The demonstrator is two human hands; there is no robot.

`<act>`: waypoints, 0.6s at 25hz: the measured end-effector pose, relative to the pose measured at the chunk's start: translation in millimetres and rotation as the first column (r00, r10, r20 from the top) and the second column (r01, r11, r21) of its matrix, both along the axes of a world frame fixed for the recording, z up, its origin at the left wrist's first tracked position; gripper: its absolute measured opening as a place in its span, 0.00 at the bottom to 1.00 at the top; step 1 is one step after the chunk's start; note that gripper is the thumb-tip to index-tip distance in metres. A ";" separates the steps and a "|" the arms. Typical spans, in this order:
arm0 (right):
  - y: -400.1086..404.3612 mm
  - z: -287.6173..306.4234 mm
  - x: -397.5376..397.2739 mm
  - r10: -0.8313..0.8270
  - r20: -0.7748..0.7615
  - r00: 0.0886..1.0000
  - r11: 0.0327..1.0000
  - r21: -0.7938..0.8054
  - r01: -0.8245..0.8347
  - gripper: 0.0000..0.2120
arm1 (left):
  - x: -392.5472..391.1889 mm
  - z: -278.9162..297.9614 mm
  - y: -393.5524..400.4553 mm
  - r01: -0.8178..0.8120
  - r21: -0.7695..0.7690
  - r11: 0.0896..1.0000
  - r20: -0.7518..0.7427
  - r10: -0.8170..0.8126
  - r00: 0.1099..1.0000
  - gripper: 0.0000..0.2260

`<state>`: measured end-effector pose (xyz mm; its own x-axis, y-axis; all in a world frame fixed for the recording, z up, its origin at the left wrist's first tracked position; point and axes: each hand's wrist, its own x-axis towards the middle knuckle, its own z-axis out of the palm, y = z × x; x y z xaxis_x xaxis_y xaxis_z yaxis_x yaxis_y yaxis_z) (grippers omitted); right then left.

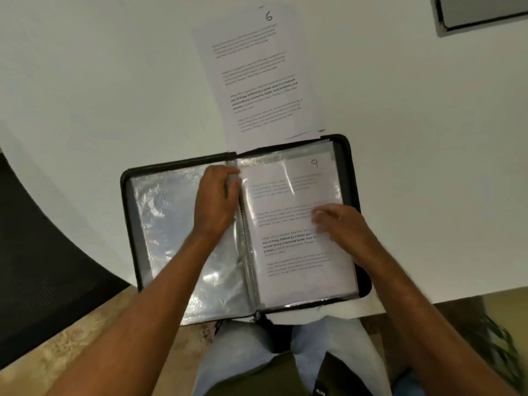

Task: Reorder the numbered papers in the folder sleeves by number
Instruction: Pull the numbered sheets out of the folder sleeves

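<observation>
A black zip folder [347,155] lies open at the near edge of the white table. Its left page is a clear sleeve [165,224] with no paper in it. The right sleeve holds a printed sheet marked 9 [285,252]. My left hand [215,201] rests by the spine, fingers curled onto the top inner edge of the right sleeve. My right hand [338,221] lies on the right page, fingers curled on the sheet; whether it pinches the paper is unclear. A loose paper marked 6 [257,78] lies on the table just beyond the folder.
The white table [100,95] curves round to the left, with a dark chair [37,252] beside it. A dark-framed object [483,12] sits at the far right corner. My lap is below the folder's overhanging front edge.
</observation>
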<state>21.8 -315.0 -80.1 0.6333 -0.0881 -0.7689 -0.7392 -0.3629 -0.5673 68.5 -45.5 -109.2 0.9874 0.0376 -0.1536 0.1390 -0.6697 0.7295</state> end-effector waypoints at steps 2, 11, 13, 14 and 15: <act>13.1 11.0 -5.0 0.076 0.017 0.997 0.997 -0.008 -0.076 0.08 | -35.1 -3.7 7.9 0.037 0.005 0.999 -0.042 -0.037 0.998 0.05; 118.9 47.4 -27.1 0.206 0.191 0.960 0.959 0.156 -0.237 0.08 | -112.0 8.9 52.7 -0.322 -0.319 0.891 -0.413 0.176 0.894 0.07; 149.3 42.6 -36.2 0.239 0.245 0.940 0.944 0.170 -0.284 0.11 | -119.9 14.8 70.9 -0.420 -0.372 0.828 -0.461 0.228 0.858 0.08; 162.3 38.5 -40.0 0.267 0.255 0.929 0.936 0.162 -0.313 0.13 | -123.1 19.0 78.3 -0.463 -0.383 0.799 -0.482 0.255 0.838 0.09; 174.6 34.6 -43.8 0.304 0.255 0.918 0.923 0.159 -0.350 0.13 | -127.1 22.9 85.7 -0.510 -0.386 0.769 -0.511 0.282 0.812 0.10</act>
<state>-22.0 -140.5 -45.5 0.7562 0.2917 -0.5857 -0.4452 -0.4265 -0.7873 -58.6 40.2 -86.2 0.7391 0.2190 -0.6370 0.6615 -0.0575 0.7478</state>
